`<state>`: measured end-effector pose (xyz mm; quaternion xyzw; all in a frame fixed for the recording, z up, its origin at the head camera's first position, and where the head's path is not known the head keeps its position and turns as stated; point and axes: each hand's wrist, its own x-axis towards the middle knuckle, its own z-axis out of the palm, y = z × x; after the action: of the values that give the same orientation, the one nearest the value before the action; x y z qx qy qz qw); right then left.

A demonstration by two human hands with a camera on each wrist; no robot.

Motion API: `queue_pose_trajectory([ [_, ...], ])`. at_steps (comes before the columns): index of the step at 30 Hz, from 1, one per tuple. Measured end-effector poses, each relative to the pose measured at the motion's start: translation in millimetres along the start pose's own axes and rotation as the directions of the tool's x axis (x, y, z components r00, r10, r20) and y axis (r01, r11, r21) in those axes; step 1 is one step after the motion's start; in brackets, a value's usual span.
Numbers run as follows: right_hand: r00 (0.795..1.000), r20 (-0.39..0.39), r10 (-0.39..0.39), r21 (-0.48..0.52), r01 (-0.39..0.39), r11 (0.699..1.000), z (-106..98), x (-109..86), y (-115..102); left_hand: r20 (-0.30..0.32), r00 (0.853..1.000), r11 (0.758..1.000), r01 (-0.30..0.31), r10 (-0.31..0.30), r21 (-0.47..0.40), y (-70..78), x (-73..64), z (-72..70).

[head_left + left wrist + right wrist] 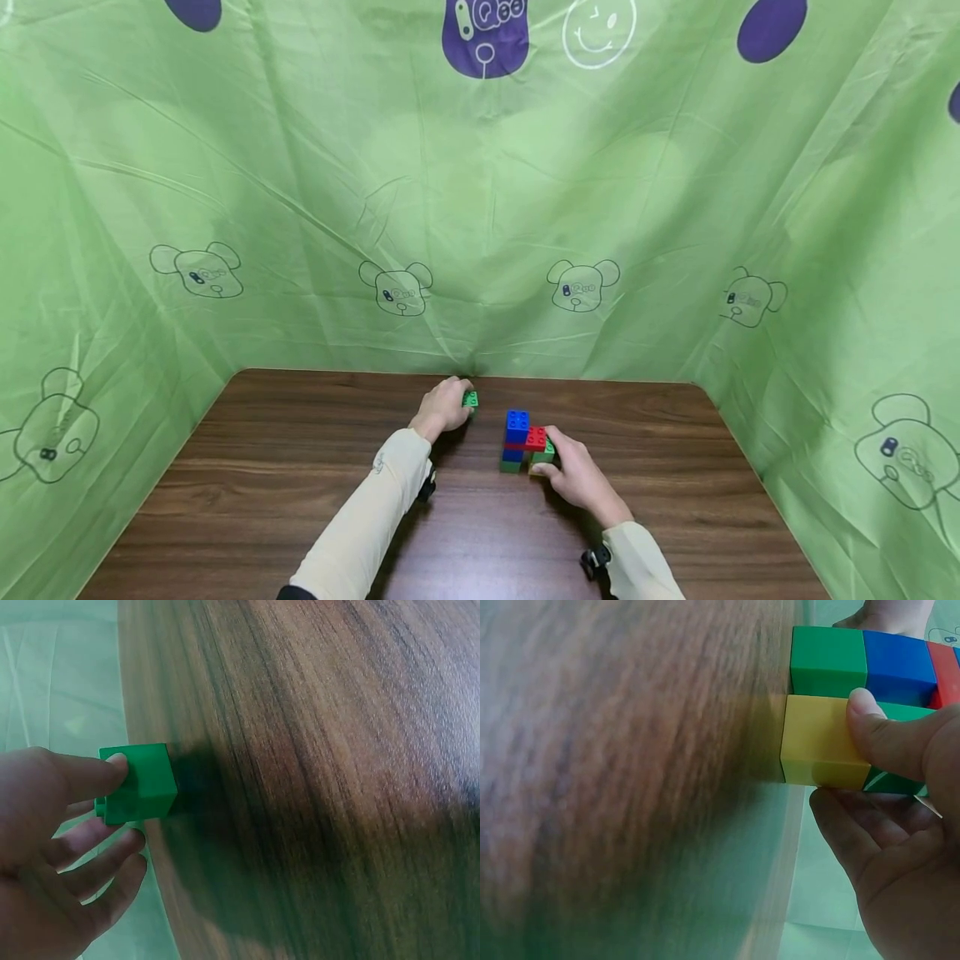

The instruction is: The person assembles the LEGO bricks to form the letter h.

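Near the back of the table, my left hand point(444, 407) pinches a loose green toy brick point(146, 780) between thumb and fingers. To its right stands a small structure of stacked bricks. One column has a green brick point(829, 660) at the bottom, then a blue brick point(900, 664), a red layer and a blue top brick point(517, 427). Beside it, a yellow brick point(821, 739) lies under a green one, and a red brick point(536, 438) sits above. My right hand point(579, 477) grips this shorter column from the right, thumb on the yellow and green bricks.
The bricks stand on a dark wooden table point(300, 467). Behind the table's back edge and along both sides hangs a green cloth point(480, 200) printed with bear faces. A dark wrist device point(595, 562) is at the right sleeve.
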<state>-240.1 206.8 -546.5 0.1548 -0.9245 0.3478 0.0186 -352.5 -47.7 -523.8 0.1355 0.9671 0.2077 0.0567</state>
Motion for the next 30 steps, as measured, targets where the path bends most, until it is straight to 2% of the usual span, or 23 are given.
queue_pose_trajectory([
  [4, 1.000, -0.003, -0.005, -0.001, 0.005, 1.000, 0, 0.0, 1, 0.016, 1.000, 1.000, -0.002, 0.002, 0.007, 1.6, -1.8, -3.1],
  [8, 1.000, 0.003, 0.005, 0.004, -0.005, 1.000, 1, -0.1, 2, 0.006, 1.000, 1.000, -0.027, 0.027, 0.010, 3.6, -2.4, -7.1],
  [11, 1.000, 0.007, 0.011, 0.007, -0.011, 1.000, 1, 0.0, 3, -0.023, 0.997, 0.998, -0.068, 0.068, 0.000, 8.6, -3.9, -14.2],
  [14, 1.000, 0.004, 0.006, 0.006, -0.006, 1.000, 1, -0.2, 3, -0.050, 0.990, 0.991, -0.135, 0.134, -0.008, 17.2, -6.9, -26.2],
  [19, 1.000, -0.007, -0.015, 0.018, 0.015, 1.000, 1, -3.0, 4, -0.107, 0.956, 0.961, -0.275, 0.272, -0.010, 40.5, -17.8, -51.5],
  [25, 0.999, -0.022, -0.040, 0.035, 0.041, 0.999, 1, -4.8, 5, -0.147, 0.896, 0.904, -0.427, 0.419, -0.032, 75.0, -44.7, -81.8],
  [28, 0.999, -0.020, -0.046, 0.040, 0.047, 0.998, 1, -3.6, 5, -0.146, 0.872, 0.880, -0.475, 0.467, -0.018, 88.4, -61.1, -91.1],
  [30, 0.999, -0.016, -0.040, 0.040, 0.041, 0.998, 0, -2.6, 5, -0.136, 0.862, 0.871, -0.492, 0.488, 0.004, 94.9, -70.2, -93.2],
])
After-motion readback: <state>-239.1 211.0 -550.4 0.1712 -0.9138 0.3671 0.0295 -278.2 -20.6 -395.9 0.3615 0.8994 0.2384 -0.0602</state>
